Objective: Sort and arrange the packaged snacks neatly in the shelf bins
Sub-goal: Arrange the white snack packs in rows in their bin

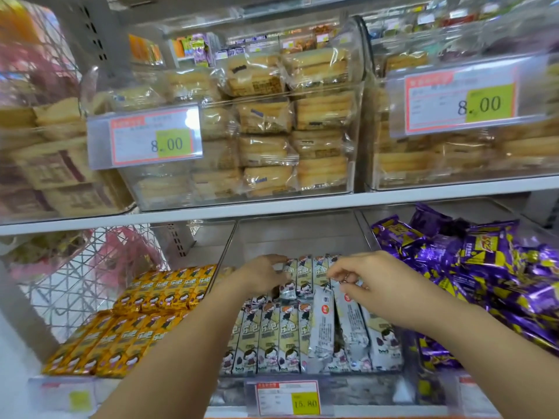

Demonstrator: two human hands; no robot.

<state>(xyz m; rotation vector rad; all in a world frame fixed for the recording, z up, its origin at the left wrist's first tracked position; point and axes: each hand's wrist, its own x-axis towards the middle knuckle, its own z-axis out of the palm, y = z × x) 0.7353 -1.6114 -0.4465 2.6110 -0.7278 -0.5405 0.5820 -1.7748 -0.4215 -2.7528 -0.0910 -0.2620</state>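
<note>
The middle bin (302, 237) on the lower shelf (302, 204) is clear hard plastic. It holds the white packs (287, 337): long, narrow, glossy foil sleeves with crimped ends. They stand side by side in a front row and a back row. Each front shows cartoon figures and the characters 乐吧. A few at the right of the front row lie tilted with the silvery back up, showing small print and a round red logo.

Both hands reach into the back row. The left hand (266, 275) has its fingers curled over the end of one white pack. The right hand (372, 281) pinches the top end of another between thumb and bent fingers, just beside the left.

In the bin to the left are yellow packs (151, 325) of the same shape and the same 乐吧 print, lined up in two rows. The bin to the right holds shiny purple packs (484, 267) with yellow patches, heaped loosely.

A price tag (305, 402) on the front edge of the middle bin reads 15.80.

The shelf above carries clear, round-topped bins of pale cakes (266, 140) in see-through wrappers, stacked flat. Two red-bordered tags there, one on the left (169, 143) and one on the right (481, 104), each read 8.00 on a green patch. A white wire basket (99, 267) stands at the far left.
</note>
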